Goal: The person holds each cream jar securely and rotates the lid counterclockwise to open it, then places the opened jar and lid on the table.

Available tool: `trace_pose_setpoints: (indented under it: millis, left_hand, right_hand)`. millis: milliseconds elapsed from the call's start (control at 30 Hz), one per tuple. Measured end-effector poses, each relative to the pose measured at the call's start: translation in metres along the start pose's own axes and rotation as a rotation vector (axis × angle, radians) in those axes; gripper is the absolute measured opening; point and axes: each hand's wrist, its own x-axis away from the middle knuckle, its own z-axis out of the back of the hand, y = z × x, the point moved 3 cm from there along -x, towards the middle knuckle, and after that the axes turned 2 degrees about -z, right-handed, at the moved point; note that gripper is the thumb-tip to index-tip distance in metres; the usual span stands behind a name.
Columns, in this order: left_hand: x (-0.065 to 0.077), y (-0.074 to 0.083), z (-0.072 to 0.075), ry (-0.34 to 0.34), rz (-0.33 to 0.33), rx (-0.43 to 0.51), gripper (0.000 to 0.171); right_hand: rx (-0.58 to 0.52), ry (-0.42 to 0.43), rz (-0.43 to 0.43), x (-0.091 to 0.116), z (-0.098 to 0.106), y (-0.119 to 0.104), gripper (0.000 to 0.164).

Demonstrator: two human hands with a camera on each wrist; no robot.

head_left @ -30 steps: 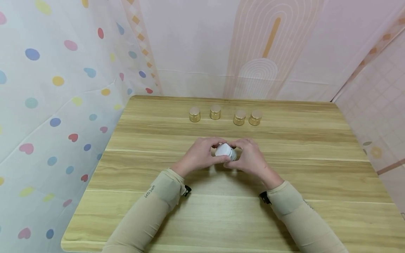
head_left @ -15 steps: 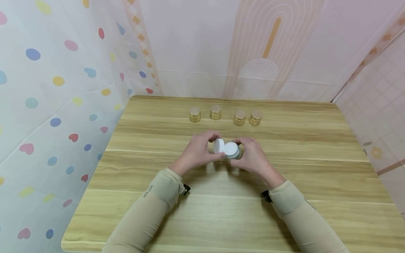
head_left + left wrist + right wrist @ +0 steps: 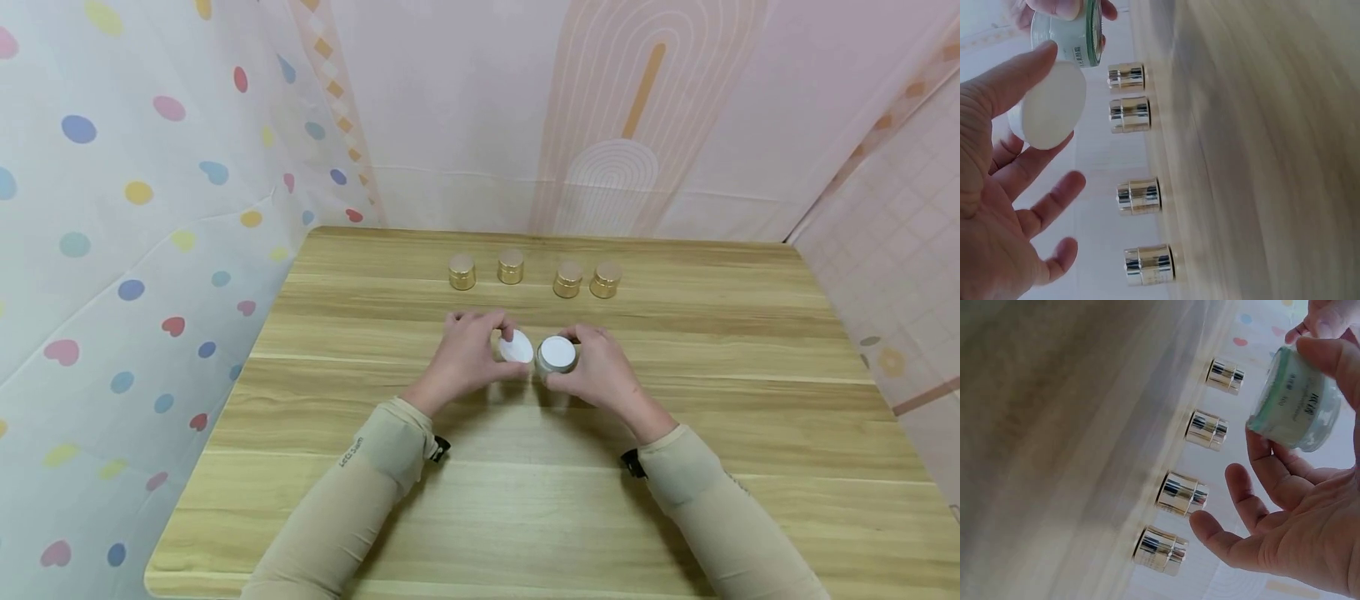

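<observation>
My left hand [image 3: 467, 360] pinches a round white lid [image 3: 516, 347] between thumb and fingers, tilted beside the jar. In the left wrist view the lid [image 3: 1057, 106] shows its flat white face, and the other fingers spread away from it. A small clear glass cream jar [image 3: 557, 367] is gripped by my right hand [image 3: 602, 371], thumb on the near side. Its top, facing up, is covered by a white disc [image 3: 557, 351]. Dark print and a pale green band show on the jar [image 3: 1297, 403] in the right wrist view. A narrow gap separates lid and jar.
Several small gold jars stand in a loose row toward the back of the wooden table [image 3: 712, 333], among them a leftmost gold jar [image 3: 462, 272] and a rightmost gold jar [image 3: 605, 280]. A patterned curtain [image 3: 465, 108] hangs behind, with a dotted one [image 3: 150, 292] along the left.
The lid has come off the jar and moved left in my left hand, tipping over. The jar has shifted slightly right and turned its top upward. The gold jars have stayed put.
</observation>
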Motion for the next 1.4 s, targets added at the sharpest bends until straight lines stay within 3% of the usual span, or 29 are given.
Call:
trace_pose_setpoints:
  millis: [100, 233, 400, 567, 900, 1167, 1400]
  left_hand:
    - [-0.008, -0.008, -0.001, 0.005, 0.056, -0.049, 0.046]
    - [-0.03, -0.022, -0.002, 0.013, 0.124, -0.091, 0.047]
    - [-0.056, -0.036, -0.011, 0.021, 0.17, -0.115, 0.048]
    - [-0.072, -0.046, -0.022, 0.017, 0.215, -0.159, 0.049]
    - [-0.085, -0.054, -0.032, 0.005, 0.232, -0.215, 0.051]
    - [-0.091, -0.058, -0.029, 0.025, 0.267, -0.149, 0.048]
    - [-0.098, -0.054, -0.03, 0.012, 0.332, -0.163, 0.047]
  right_hand:
    - [0.014, -0.005, -0.022, -0.012, 0.003, 0.001, 0.057]
    - [0.087, 0.006, -0.058, -0.039, 0.008, 0.006, 0.059]
    - [0.218, -0.005, -0.102, -0.068, 0.004, 0.01, 0.06]
    - [0.298, -0.022, -0.131, -0.085, -0.006, 0.012, 0.059]
    - [0.282, -0.049, -0.211, -0.102, -0.02, 0.013, 0.062]
    - [0.244, -0.034, -0.248, -0.114, -0.021, 0.006, 0.062]
    - [0.196, -0.008, -0.294, -0.121, -0.021, 0.008, 0.065]
